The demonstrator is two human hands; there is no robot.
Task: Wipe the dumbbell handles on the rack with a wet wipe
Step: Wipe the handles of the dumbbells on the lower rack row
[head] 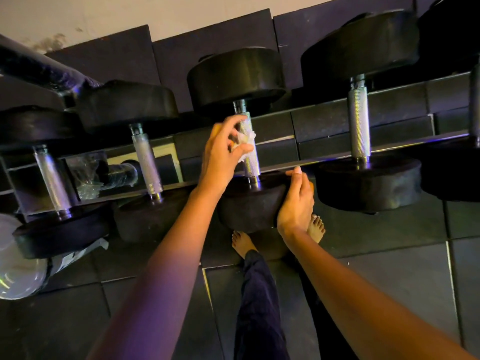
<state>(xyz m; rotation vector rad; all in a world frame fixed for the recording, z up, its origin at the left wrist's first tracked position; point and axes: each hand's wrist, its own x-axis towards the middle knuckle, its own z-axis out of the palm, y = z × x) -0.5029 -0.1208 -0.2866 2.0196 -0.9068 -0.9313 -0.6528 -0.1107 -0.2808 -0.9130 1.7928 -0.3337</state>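
Note:
Several black dumbbells lie across the rack point(337, 158), each with a knurled silver handle. My left hand point(223, 152) holds a crumpled white wet wipe point(245, 141) against the handle point(250, 157) of the middle dumbbell. My right hand point(296, 201) grips the near black weight head point(249, 209) of that same dumbbell, thumb up by the rack rail. More handles stand to the left point(146, 162), at the far left point(52, 180) and to the right point(359, 123).
Dark rubber floor tiles point(389, 268) lie below the rack, and my bare feet point(242, 242) stand close under it. A clear plastic bag point(15, 258) lies on the floor at the left. A pale wall point(104, 11) is behind.

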